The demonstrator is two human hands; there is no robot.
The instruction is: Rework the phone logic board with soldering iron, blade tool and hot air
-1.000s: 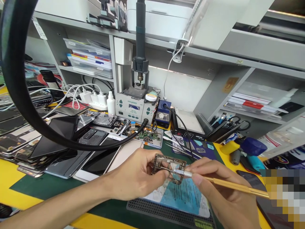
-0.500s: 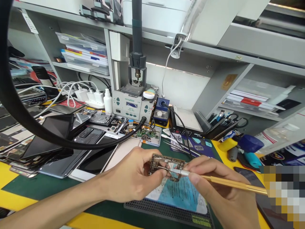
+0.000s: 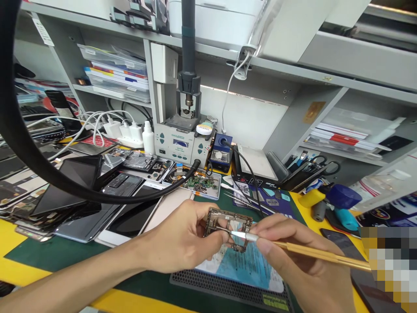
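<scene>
My left hand (image 3: 182,241) grips a small phone circuit board (image 3: 228,226) by its left edge, holding it up above a blue-and-white sheet (image 3: 247,265) on a black perforated mat (image 3: 224,289). My right hand (image 3: 302,261) holds a gold-handled tool (image 3: 312,253) with a silver tip, and that tip touches the middle of the board. Both hands hover over the green bench mat (image 3: 65,254).
Stacked phones and screens (image 3: 81,191) crowd the left. A thick black hose (image 3: 19,130) arcs across the left. Behind stand a soldering station (image 3: 180,145), a parts tray (image 3: 198,182), tweezers (image 3: 241,200) and a black heating plate (image 3: 257,167). Blue and yellow tools (image 3: 335,202) lie right.
The view shifted slightly. The tool tip moved a little across the board while both hands kept their grips and stayed almost still.
</scene>
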